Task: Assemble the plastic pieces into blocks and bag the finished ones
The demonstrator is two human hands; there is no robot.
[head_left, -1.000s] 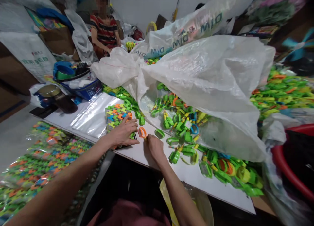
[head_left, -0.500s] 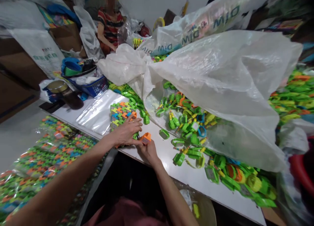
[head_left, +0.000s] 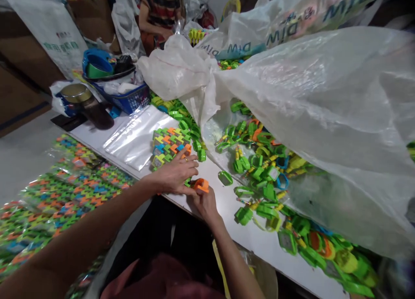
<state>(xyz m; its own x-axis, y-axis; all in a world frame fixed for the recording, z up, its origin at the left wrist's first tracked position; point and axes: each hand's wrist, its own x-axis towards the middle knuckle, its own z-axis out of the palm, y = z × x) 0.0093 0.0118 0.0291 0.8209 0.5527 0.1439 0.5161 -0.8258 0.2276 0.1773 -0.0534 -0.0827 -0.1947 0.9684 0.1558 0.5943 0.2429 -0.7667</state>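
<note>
Near the table's front edge my left hand (head_left: 177,174) lies over the near side of a neat block of toy watches (head_left: 168,139) in green, orange, yellow and blue. Its fingers are stretched out, and the thumb reaches toward my right hand (head_left: 205,204). Between the fingers of that right hand is an orange toy watch (head_left: 201,185), close beside the block. A single green toy watch (head_left: 225,178) rests on the white table to the right. What lies directly under my left palm is hidden.
Loose toy watches (head_left: 269,191) spill from a large white plastic sack (head_left: 311,95). Clear plastic bags (head_left: 134,136), a jar (head_left: 94,108) and a blue basket (head_left: 136,100) are on the left. Bagged watches (head_left: 78,199) lie below. Across the table sits another person (head_left: 158,9).
The camera view has tilted down and shifted slightly left. My right hand still holds the orange watch, which has turned a little; my left hand stays on the block.
</note>
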